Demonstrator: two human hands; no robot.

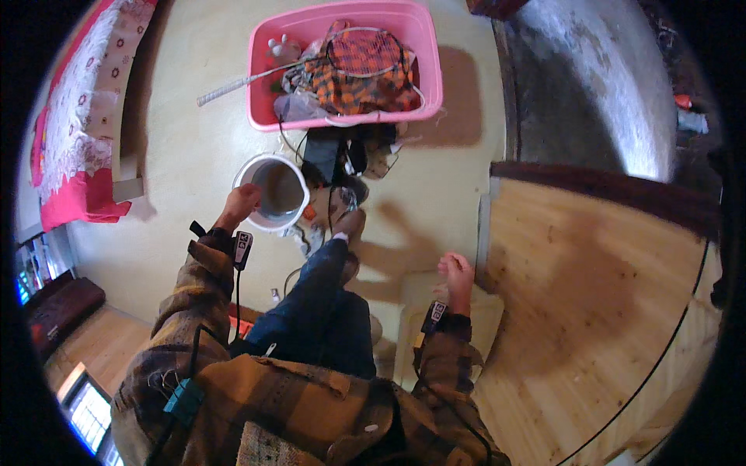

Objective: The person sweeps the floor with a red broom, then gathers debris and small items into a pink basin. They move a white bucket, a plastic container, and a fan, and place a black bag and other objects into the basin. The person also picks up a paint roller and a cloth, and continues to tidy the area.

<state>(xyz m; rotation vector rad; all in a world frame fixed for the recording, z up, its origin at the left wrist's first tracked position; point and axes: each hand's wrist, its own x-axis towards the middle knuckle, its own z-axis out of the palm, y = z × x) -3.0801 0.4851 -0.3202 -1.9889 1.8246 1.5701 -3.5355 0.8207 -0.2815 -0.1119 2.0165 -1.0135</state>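
A white round bucket [298,224] with murky greyish water in it stands on the floor, left of the middle. My left hand [245,199] is closed over the bucket's left rim, its fingertips partly hidden. Empty as far as I can see, my right hand [457,272] hangs in the air on the right, fingers loosely curled and a little apart. Beneath that hand is a cream-coloured flat-topped box or stool [416,311]. My shoe [351,224] is just right of the bucket, among small clutter and a dark cable.
Beyond the bucket sits a large pink tub [423,46] holding checked orange cloth [346,89] and a racket [365,50]. Dark bags or shoes [322,151] lie before it. A cloth-draped piece of furniture [97,101] is at left, a wooden panel [590,272] at right.
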